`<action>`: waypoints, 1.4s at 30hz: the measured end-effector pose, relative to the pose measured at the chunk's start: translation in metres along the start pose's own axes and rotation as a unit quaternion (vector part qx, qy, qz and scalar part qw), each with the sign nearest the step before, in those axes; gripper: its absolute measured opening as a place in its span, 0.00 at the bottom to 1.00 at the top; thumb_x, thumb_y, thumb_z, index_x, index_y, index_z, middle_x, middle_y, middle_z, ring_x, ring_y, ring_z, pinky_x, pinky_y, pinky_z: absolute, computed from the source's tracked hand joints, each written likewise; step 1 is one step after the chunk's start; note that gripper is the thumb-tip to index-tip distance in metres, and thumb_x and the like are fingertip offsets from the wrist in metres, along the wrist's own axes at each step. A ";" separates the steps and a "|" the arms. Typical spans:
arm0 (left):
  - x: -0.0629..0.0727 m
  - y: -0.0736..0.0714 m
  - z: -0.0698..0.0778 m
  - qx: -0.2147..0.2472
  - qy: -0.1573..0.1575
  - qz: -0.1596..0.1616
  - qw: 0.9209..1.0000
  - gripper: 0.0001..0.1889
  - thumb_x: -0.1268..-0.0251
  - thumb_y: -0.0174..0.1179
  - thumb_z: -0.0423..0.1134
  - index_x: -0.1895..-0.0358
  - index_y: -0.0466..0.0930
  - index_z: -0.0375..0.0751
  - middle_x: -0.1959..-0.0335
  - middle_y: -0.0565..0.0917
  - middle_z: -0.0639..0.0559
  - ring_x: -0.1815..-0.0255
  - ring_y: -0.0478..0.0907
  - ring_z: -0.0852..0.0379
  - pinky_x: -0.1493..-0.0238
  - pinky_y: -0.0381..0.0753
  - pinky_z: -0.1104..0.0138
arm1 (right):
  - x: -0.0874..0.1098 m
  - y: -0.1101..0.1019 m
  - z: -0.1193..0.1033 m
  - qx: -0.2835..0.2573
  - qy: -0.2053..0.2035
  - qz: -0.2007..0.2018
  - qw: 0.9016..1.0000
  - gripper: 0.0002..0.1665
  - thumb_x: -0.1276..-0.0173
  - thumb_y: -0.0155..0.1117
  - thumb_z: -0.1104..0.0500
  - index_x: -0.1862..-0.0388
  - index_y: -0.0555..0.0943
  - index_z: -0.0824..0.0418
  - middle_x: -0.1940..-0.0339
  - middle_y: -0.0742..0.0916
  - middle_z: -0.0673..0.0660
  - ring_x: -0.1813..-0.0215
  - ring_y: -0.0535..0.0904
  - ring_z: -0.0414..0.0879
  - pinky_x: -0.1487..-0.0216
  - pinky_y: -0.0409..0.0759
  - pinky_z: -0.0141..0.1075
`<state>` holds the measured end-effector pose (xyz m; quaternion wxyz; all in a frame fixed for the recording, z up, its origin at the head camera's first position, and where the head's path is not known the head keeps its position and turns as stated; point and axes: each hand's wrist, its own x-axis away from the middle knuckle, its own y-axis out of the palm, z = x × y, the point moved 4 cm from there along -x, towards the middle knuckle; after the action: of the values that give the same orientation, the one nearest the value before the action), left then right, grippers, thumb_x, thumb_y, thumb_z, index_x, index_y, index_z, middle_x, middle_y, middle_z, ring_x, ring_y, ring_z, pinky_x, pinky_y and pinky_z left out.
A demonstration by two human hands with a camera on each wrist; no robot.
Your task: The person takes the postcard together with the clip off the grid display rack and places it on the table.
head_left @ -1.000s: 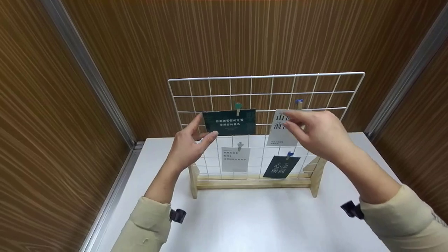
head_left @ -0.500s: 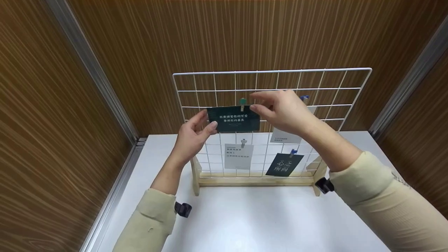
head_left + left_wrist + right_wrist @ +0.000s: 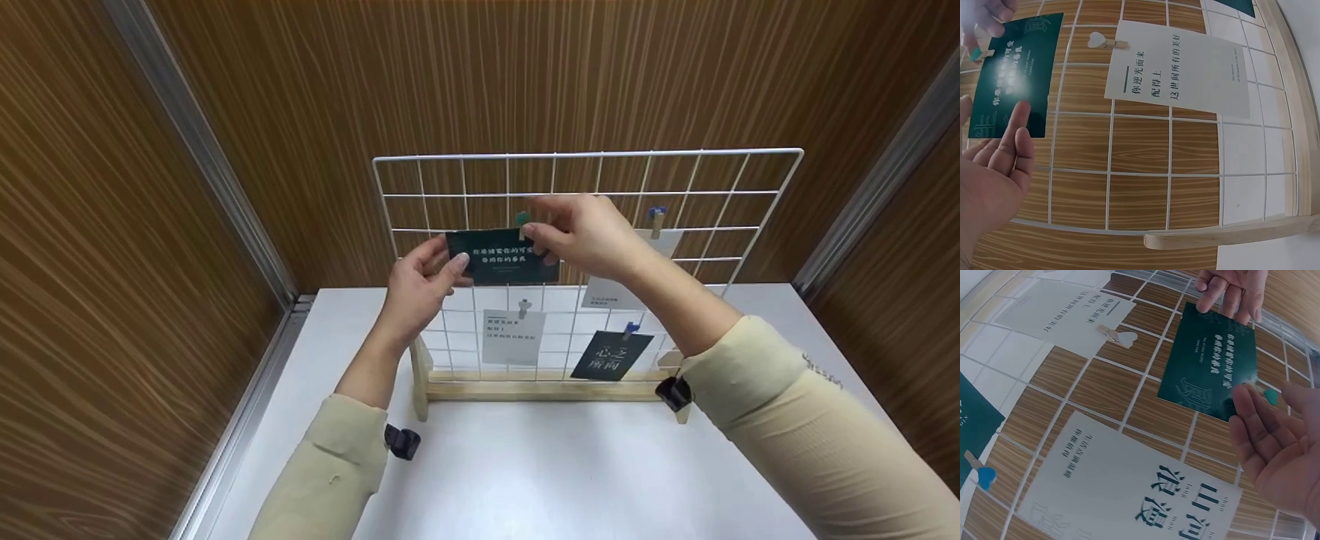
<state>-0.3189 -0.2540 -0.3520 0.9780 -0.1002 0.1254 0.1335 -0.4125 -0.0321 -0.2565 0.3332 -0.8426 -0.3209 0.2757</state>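
A dark green card with white print hangs on the white wire grid, held by a wooden clothespin with a green heart. My left hand pinches the card's left edge, thumb in front and other fingers partly behind. At the card's upper right, my right hand reaches round the clothespin with thumb and fingers spread apart. Its fingertips lie over the card's face, and the green heart shows between them and the thumb. In the head view the right thumb partly covers the clothespin.
Below hang a white card and a tilted dark card, each clipped. Another white card hangs at the right, partly behind my right arm. The grid stands in a wooden base on a white table, before wood-grain panels.
My right hand has moved left from the white card at the right to the green clothespin, its thumb now over it. My left hand stays at the green card's left edge.
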 end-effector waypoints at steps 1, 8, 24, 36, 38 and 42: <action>-0.001 0.000 -0.001 0.000 0.001 0.002 1.000 0.29 0.19 0.62 0.46 0.22 0.70 0.41 0.35 0.85 0.49 0.49 0.90 0.51 0.44 0.83 0.57 | -0.001 0.002 0.002 -0.005 0.003 -0.002 1.000 0.31 0.17 0.63 0.54 0.20 0.72 0.61 0.55 0.92 0.59 0.60 0.91 0.51 0.52 0.89 0.45; -0.004 -0.001 -0.005 0.016 -0.009 0.020 1.000 0.19 0.19 0.63 0.44 0.32 0.80 0.45 0.48 0.90 0.52 0.60 0.90 0.48 0.51 0.84 0.59 | -0.004 0.010 0.008 -0.034 0.023 0.000 0.999 0.28 0.16 0.61 0.54 0.22 0.75 0.59 0.53 0.91 0.59 0.61 0.90 0.49 0.56 0.90 0.41; -0.008 -0.003 -0.008 0.033 -0.003 0.032 0.999 0.11 0.19 0.62 0.39 0.42 0.87 0.44 0.59 0.87 0.43 0.72 0.79 0.56 0.63 0.86 0.68 | -0.005 0.013 0.018 -0.171 0.017 0.061 0.983 0.18 0.16 0.61 0.57 0.34 0.85 0.60 0.61 0.88 0.62 0.64 0.89 0.52 0.61 0.89 0.37; -0.010 -0.009 -0.011 0.001 -0.006 0.030 1.000 0.10 0.19 0.62 0.41 0.44 0.88 0.46 0.63 0.87 0.43 0.75 0.77 0.57 0.66 0.85 0.68 | -0.007 0.017 0.023 -0.205 0.008 0.065 0.977 0.18 0.17 0.62 0.56 0.35 0.86 0.60 0.64 0.89 0.62 0.66 0.88 0.49 0.62 0.89 0.37; -0.011 -0.010 -0.012 0.003 -0.007 0.028 1.000 0.10 0.20 0.63 0.41 0.44 0.88 0.45 0.63 0.87 0.43 0.76 0.75 0.57 0.67 0.84 0.69 | -0.007 0.017 0.023 -0.205 0.009 0.065 0.977 0.17 0.17 0.62 0.56 0.36 0.86 0.59 0.64 0.89 0.62 0.66 0.88 0.49 0.62 0.89 0.37; -0.012 -0.011 -0.012 0.006 -0.009 0.026 1.000 0.10 0.21 0.64 0.42 0.45 0.89 0.45 0.60 0.89 0.46 0.78 0.74 0.57 0.70 0.82 0.70 | -0.007 0.018 0.024 -0.205 0.013 0.067 0.976 0.17 0.17 0.62 0.56 0.36 0.87 0.60 0.65 0.89 0.62 0.67 0.88 0.48 0.62 0.89 0.37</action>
<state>-0.3294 -0.2700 -0.3588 0.9759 -0.0899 0.1198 0.1590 -0.4270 -0.0376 -0.2833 0.1382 -0.9161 -0.3090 0.2151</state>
